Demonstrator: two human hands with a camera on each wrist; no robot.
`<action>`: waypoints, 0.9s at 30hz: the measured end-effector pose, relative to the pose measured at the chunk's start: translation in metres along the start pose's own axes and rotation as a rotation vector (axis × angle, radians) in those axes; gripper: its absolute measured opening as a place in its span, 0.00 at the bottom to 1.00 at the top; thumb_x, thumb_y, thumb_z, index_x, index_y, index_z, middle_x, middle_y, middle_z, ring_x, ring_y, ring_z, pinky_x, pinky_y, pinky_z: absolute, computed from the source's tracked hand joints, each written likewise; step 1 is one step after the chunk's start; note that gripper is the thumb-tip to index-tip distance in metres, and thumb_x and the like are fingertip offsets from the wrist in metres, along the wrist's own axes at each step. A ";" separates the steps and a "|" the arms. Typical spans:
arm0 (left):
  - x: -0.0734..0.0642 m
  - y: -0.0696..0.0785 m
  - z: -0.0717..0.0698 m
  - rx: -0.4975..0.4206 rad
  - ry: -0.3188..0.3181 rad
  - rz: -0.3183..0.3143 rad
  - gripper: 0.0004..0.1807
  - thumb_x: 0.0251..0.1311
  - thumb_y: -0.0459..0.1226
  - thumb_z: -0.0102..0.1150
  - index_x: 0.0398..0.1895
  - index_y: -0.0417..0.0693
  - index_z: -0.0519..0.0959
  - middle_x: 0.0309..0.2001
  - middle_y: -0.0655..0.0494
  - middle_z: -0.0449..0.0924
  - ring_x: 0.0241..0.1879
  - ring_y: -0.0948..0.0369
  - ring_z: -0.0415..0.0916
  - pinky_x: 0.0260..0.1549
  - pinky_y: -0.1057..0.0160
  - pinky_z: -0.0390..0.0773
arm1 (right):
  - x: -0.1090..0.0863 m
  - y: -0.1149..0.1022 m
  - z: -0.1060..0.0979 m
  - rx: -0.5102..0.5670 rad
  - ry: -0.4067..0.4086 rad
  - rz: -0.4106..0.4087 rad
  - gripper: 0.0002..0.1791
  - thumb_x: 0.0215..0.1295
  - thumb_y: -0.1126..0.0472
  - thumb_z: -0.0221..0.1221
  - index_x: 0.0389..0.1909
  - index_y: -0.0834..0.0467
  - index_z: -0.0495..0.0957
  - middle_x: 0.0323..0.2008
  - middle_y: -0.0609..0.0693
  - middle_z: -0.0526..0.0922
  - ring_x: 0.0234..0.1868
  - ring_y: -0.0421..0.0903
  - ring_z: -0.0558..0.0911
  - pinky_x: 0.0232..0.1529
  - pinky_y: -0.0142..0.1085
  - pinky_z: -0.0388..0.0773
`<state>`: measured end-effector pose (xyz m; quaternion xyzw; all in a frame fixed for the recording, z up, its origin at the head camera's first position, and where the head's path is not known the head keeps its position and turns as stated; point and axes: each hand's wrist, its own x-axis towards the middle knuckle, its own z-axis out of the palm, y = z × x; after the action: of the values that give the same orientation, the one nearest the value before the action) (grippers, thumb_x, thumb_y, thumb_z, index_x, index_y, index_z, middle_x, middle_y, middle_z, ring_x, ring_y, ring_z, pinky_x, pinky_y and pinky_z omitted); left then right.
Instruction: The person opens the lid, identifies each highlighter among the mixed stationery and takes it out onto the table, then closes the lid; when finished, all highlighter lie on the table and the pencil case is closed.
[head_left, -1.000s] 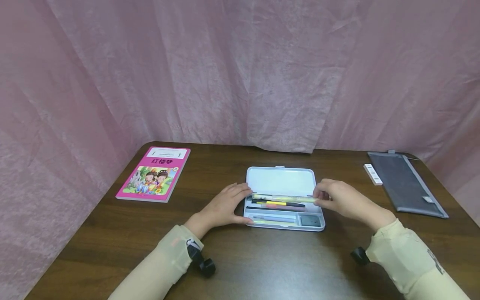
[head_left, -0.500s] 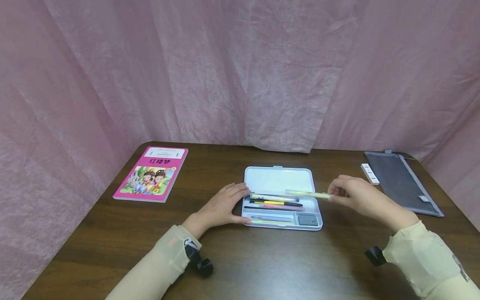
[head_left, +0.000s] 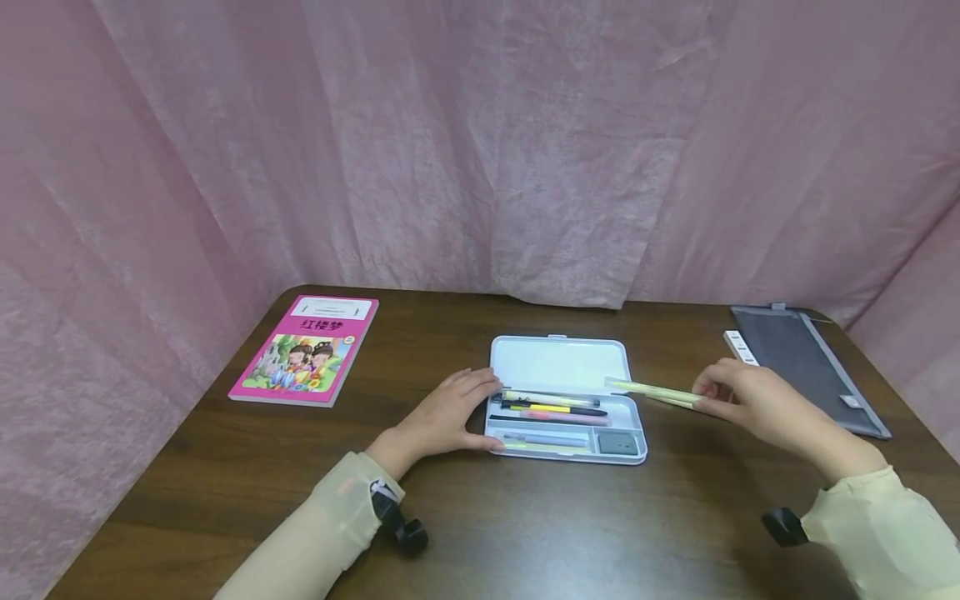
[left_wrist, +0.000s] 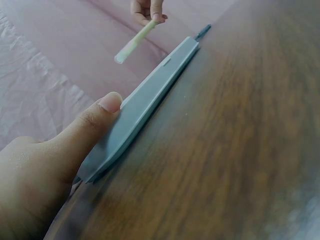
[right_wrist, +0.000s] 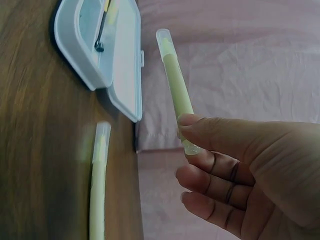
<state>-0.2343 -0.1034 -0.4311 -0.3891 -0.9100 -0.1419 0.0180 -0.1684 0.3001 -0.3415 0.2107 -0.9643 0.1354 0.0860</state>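
My right hand [head_left: 757, 404] pinches a pale yellow highlighter with a clear cap [right_wrist: 176, 85] near one end, its capped tip pointing left over the right rim of the pencil case [head_left: 558, 362]. In the right wrist view, a second yellow highlighter [right_wrist: 98, 195] lies on the table below the hand. The white pencil case stands with its lid folded back, holding several pens [head_left: 555, 408] and a dark grey eraser [head_left: 617, 442]. My left hand [head_left: 442, 417] holds the case's left end, with the thumb on the front edge [left_wrist: 111, 102] and fingers near the hinge.
A pink picture-covered book [head_left: 303, 352] lies at the table's left. At the right are a grey mesh pouch [head_left: 802, 358] and a small white block with dark marks [head_left: 740, 346], partly behind the right hand. A pink curtain [head_left: 480, 150] hangs behind the table [head_left: 555, 533].
My right hand has carried the highlighter rightward out of the pencil case, and part of the other highlighter now shows beneath it. My left hand has stayed at the case.
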 end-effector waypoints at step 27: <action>-0.001 0.001 0.000 -0.004 0.018 0.009 0.48 0.47 0.67 0.63 0.67 0.50 0.67 0.70 0.53 0.64 0.72 0.58 0.58 0.74 0.54 0.53 | -0.052 0.050 0.043 0.009 0.136 0.092 0.10 0.50 0.64 0.70 0.27 0.52 0.77 0.24 0.36 0.71 0.26 0.23 0.64 0.24 0.27 0.66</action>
<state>-0.2335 -0.1035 -0.4312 -0.3919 -0.9078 -0.1470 0.0260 -0.1479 0.3506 -0.4050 0.1570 -0.9642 0.1577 0.1440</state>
